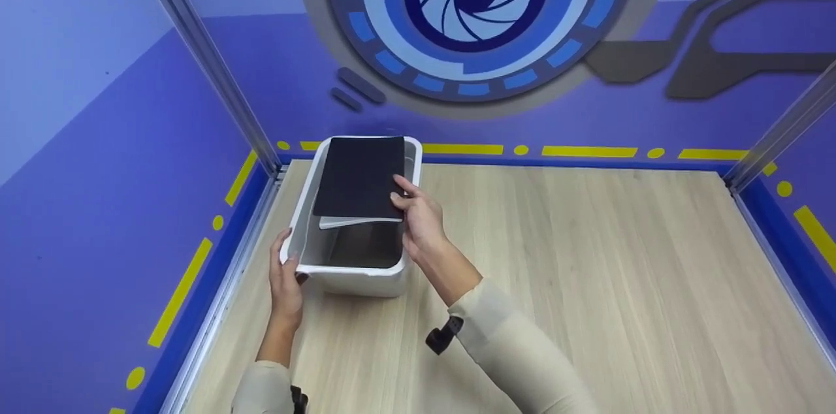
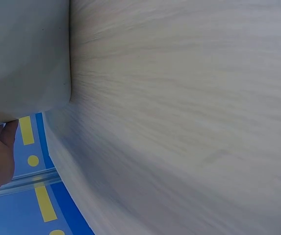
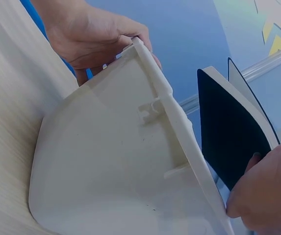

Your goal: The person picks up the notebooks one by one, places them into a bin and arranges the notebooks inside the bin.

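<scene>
A white plastic bin (image 1: 356,283) stands on the table at the back left. My left hand (image 1: 285,286) grips its rim at the near left corner, thumb and fingers around the edge. Over the bin's opening, my right hand (image 1: 424,224) holds a black-covered notebook (image 1: 360,175) by its right edge, thumb on the cover. The notebook's cover and pages stand apart in the right wrist view, where its black cover (image 3: 228,122) faces the bin. Inside the bin lies a dark flat surface (image 1: 366,244), largely hidden; I cannot tell what it is.
The wood-grain table (image 1: 588,270) extends to the right of the bin. A purple wall (image 1: 261,74) rises behind it and another on the left, with a metal corner post (image 1: 209,61) between them. Black wrist straps (image 1: 444,335) sit on both sleeves.
</scene>
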A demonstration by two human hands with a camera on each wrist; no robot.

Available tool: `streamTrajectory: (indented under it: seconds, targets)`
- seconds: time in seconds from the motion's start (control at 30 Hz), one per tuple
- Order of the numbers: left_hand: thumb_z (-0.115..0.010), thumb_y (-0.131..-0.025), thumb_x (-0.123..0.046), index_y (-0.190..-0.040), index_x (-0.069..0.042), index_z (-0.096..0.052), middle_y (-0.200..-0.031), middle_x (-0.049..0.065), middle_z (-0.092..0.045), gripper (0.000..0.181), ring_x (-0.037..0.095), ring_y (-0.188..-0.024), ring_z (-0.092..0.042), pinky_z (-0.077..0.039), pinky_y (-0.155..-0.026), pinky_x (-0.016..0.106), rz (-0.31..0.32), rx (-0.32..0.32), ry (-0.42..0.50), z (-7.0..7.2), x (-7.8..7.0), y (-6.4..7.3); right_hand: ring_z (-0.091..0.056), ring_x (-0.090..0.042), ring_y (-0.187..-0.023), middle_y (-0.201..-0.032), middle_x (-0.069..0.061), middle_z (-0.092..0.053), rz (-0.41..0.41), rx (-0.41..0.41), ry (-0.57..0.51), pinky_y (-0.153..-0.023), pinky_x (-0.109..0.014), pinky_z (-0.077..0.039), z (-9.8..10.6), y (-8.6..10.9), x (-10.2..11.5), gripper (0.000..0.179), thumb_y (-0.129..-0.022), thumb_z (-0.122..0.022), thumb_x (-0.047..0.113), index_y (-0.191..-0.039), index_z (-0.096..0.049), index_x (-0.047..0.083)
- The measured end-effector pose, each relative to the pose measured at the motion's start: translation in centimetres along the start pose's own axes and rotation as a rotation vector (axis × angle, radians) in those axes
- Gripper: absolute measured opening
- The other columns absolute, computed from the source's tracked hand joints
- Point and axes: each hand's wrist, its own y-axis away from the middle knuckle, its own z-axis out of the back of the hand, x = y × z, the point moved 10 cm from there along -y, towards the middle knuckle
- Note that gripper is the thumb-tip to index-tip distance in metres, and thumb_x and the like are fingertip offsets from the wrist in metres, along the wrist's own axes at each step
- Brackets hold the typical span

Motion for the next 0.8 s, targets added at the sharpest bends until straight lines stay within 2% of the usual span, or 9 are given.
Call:
streamTrajectory:
  seconds: [0.23, 0.63, 0.8]
  targets:
    - [-0.033, -0.109, -0.02, -0.164, -0.02, -0.036, -0.156, 0.005, -0.045, 0.055, 0.023, -0.131, -0.05, -0.042, -0.102, 0.029, -0.02, -0.003, 0.014, -0.03, 0.11, 0.0, -0.06, -0.028, -0.142, -0.161, -0.014, -0.053, -0.003, -0.011, 0.011, -0.121, -0.043, -0.045, -0.03, -0.06, -0.2, 0.05, -0.102, -0.056, 0.0, -0.151, -0.061, 0.01]
    - [-0.035, -0.11, -0.022, -0.163, -0.017, -0.036, -0.156, 0.007, -0.044, 0.053, 0.021, -0.131, -0.048, -0.039, -0.105, 0.033, -0.064, -0.012, 0.007, 0.34, -0.24, -0.02, -0.067, -0.025, -0.129, -0.155, -0.014, -0.059, 0.007, -0.044, 0.044, -0.116, -0.042, -0.049, -0.19, -0.02, -0.55, 0.048, -0.1, -0.059, 0.0, -0.146, -0.066, 0.011]
    - [-0.036, -0.11, -0.023, -0.163, -0.02, -0.038, -0.155, 0.008, -0.045, 0.054, 0.024, -0.129, -0.049, -0.043, -0.1, 0.033, -0.054, -0.013, -0.001, 0.1, -0.03, -0.02, -0.066, -0.025, -0.132, -0.156, -0.014, -0.059, 0.017, -0.053, 0.035, -0.116, -0.042, -0.049, 0.1, 0.1, -0.45, 0.05, -0.1, -0.057, 0.0, -0.148, -0.064, 0.011]
